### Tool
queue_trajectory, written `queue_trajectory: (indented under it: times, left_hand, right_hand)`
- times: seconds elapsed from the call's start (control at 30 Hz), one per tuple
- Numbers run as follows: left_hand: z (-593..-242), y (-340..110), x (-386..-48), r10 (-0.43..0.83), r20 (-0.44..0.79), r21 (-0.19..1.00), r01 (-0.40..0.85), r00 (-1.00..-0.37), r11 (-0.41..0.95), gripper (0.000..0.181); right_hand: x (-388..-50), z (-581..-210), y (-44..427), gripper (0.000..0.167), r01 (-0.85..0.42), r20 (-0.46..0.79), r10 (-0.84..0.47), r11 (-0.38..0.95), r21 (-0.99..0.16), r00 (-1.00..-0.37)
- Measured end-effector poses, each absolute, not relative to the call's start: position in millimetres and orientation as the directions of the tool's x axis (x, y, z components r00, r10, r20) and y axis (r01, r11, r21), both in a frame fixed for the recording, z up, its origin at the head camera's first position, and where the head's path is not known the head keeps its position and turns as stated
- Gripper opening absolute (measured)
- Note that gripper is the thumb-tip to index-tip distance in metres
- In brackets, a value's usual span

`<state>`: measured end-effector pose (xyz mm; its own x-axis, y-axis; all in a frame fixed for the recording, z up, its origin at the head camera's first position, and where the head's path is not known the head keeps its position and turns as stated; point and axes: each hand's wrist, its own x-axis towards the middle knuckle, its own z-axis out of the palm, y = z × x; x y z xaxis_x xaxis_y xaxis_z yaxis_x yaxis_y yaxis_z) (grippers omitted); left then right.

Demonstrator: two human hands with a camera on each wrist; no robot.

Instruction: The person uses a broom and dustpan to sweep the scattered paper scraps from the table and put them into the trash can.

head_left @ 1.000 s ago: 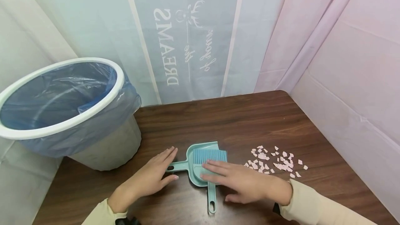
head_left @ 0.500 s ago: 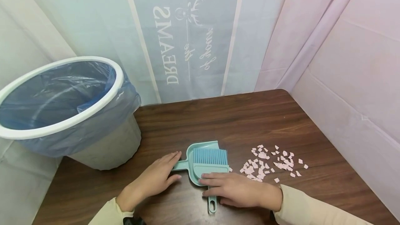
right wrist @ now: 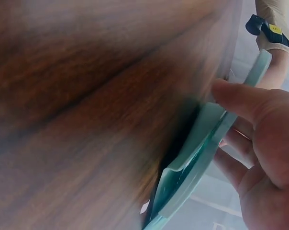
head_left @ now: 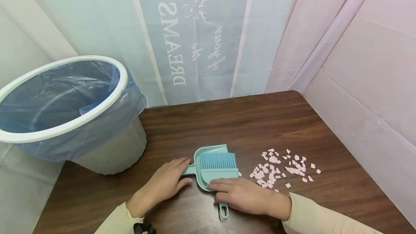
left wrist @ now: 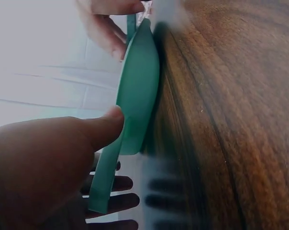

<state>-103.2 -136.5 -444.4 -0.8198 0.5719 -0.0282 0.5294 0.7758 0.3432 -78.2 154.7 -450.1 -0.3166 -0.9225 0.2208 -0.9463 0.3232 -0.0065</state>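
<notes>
A light-blue dustpan (head_left: 199, 160) lies on the table with a blue-bristled brush (head_left: 218, 161) resting in it. My left hand (head_left: 162, 181) is over the dustpan's handle; in the left wrist view its thumb touches the handle (left wrist: 105, 179) and the fingers stretch straight beyond it, spread apart. The right hand (head_left: 248, 196) holds the brush handle (head_left: 223, 210), thumb on one side and fingers on the other, as the right wrist view shows. White paper scraps (head_left: 266, 176) lie scattered to the right of the brush.
A large bin (head_left: 113, 151) with a white rim and a blue bag liner stands at the left. Printed cloth (head_left: 201, 39) hangs behind the table (head_left: 208, 122), and pale sheets line both sides.
My left hand has moved slightly right along the dustpan handle. The right hand has shifted down and left onto the brush handle, whose end has tilted a little.
</notes>
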Motion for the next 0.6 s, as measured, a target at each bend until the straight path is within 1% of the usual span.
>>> queue_trajectory:
  times: [0.13, 0.23, 0.3, 0.37, 0.5, 0.57, 0.6]
  left_hand:
    - [-446, -131, -105, 0.570, 0.012, 0.302, 0.547, -0.821, 0.781, 0.058]
    - [-449, -128, -108, 0.568, 0.026, 0.298, 0.549, -0.823, 0.781, 0.055]
    - [-450, -126, -108, 0.568, 0.036, 0.301, 0.551, -0.822, 0.778, 0.052]
    - [-451, -124, -109, 0.567, 0.045, 0.306, 0.551, -0.823, 0.776, 0.049]
    - [-450, -122, -108, 0.563, 0.066, 0.325, 0.551, -0.824, 0.769, 0.043]
    - [-450, -121, -108, 0.563, 0.078, 0.333, 0.554, -0.822, 0.763, 0.041]
    - [-450, -120, -108, 0.565, 0.086, 0.337, 0.557, -0.821, 0.759, 0.040]
  right_hand:
    - [-80, -447, 156, 0.007, -0.946, 0.277, -0.908, 0.324, -0.015, -0.316]
    - [-83, -442, 159, 0.011, -0.951, 0.334, -0.893, 0.305, -0.040, -0.301]
    - [-86, -438, 160, 0.018, -0.953, 0.361, -0.883, 0.294, -0.074, -0.300]
    - [-88, -435, 162, 0.027, -0.947, 0.371, -0.872, 0.296, -0.124, -0.321]
    - [-93, -428, 167, 0.046, -0.915, 0.379, -0.839, 0.310, -0.258, -0.391]
    - [-96, -425, 170, 0.056, -0.906, 0.405, -0.820, 0.297, -0.300, -0.403]
    - [-98, -423, 172, 0.058, -0.901, 0.418, -0.811, 0.291, -0.321, -0.410]
